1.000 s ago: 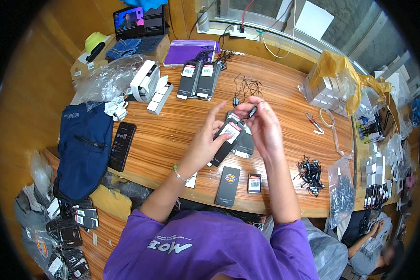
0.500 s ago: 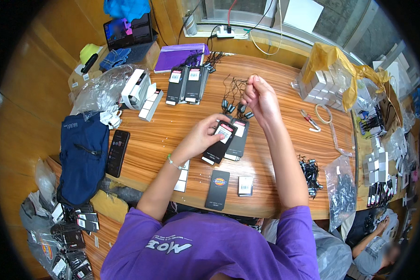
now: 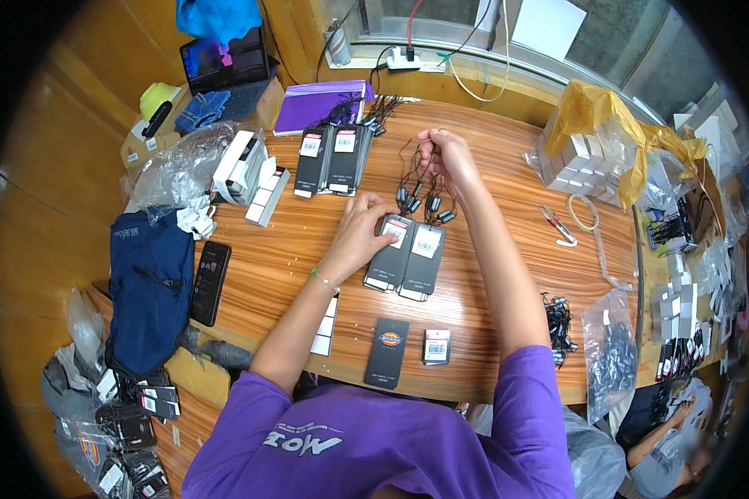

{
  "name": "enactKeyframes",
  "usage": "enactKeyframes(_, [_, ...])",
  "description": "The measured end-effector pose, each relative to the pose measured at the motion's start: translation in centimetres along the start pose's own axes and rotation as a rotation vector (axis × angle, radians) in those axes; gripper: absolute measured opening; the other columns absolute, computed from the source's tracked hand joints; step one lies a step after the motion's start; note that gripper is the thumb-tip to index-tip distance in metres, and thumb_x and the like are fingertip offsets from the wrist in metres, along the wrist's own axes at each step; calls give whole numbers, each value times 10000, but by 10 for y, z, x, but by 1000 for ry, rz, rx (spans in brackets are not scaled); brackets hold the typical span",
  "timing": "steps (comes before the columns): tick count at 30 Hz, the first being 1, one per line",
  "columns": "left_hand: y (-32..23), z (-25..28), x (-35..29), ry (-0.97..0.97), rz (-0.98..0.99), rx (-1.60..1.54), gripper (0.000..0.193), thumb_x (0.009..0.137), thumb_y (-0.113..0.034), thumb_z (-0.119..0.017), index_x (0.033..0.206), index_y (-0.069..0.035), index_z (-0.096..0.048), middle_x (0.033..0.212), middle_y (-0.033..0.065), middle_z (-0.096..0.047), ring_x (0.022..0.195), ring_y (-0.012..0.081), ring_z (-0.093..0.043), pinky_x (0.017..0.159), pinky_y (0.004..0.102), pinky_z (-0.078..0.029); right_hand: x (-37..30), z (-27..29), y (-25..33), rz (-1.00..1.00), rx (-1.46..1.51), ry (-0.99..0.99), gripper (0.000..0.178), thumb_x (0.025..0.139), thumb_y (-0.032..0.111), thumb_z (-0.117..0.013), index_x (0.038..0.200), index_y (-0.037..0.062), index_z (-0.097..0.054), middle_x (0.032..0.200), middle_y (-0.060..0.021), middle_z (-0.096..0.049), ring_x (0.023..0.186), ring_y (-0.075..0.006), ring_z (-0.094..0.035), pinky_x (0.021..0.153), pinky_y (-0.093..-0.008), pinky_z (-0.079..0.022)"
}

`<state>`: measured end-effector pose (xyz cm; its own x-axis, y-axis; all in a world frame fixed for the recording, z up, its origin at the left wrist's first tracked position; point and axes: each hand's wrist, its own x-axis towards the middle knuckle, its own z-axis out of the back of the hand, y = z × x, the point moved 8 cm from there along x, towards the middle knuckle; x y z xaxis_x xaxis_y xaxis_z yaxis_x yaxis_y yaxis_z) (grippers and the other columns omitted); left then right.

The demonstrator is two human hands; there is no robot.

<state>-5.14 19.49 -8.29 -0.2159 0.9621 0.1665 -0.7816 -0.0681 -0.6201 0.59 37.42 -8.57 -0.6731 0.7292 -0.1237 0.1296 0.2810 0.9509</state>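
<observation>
Two small stacks of dark hang tags lie side by side mid-table. My left hand point(image 3: 363, 229) has its thumb and fingertips closed on the upper part of the left hang tag point(image 3: 388, 264), by its white barcode sticker. The right stack of tags point(image 3: 422, 264) lies flat beside it, untouched. Beyond them, my right hand point(image 3: 446, 156) is raised with its fingers pinched at the black strings point(image 3: 411, 173). Small black string ends point(image 3: 437, 208) hang between that hand and the tags. Closer to me lie a dark tag with an oval logo point(image 3: 386, 353) and a small barcode label stack point(image 3: 437, 347).
Larger tag stacks point(image 3: 346, 162) lie at the back beside a purple packet point(image 3: 310, 108). Red-handled snippers point(image 3: 558, 226), a tape ring point(image 3: 582, 212) and a heap of black strings point(image 3: 559, 326) are at right. A phone point(image 3: 210, 284) and navy bag point(image 3: 150, 287) sit at left.
My left hand has brought its tag down from a tilt to lie beside the right stack. My right hand has shifted slightly left, and the string ends now hang spread out.
</observation>
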Motion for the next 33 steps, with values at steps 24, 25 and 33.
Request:
enactKeyframes(24, [-54, -13, -133, 126, -198, 136, 565, 549, -363, -770, 1013, -82, -614, 1036, 47, -530, 983, 238, -439, 893, 369, -331, -276, -14, -28, 193, -1371, 141, 343, 636, 181, -743, 935, 58, -628, 887, -93, -564, 880, -272, -530, 744, -349, -444])
enactKeyframes(25, [-57, -10, -134, 99, -222, 142, 562, 548, -361, -770, 1012, -84, -616, 1040, 47, -529, 986, 239, -439, 900, 372, -331, -281, -14, -31, 210, -1352, 101, 337, 628, 166, -745, 925, 58, -629, 891, -94, -558, 898, -278, -520, 749, -349, -439])
enactKeyframes(33, [-39, -24, -145, 355, 287, -582, 364, 741, -87, -685, 1083, -29, -575, 946, 93, -601, 820, 153, -577, 760, 260, -465, -295, 15, -62, -118, -649, -116, 132, 737, 24, -683, 837, 10, -597, 731, -27, -596, 662, -96, -544, 610, -232, -436])
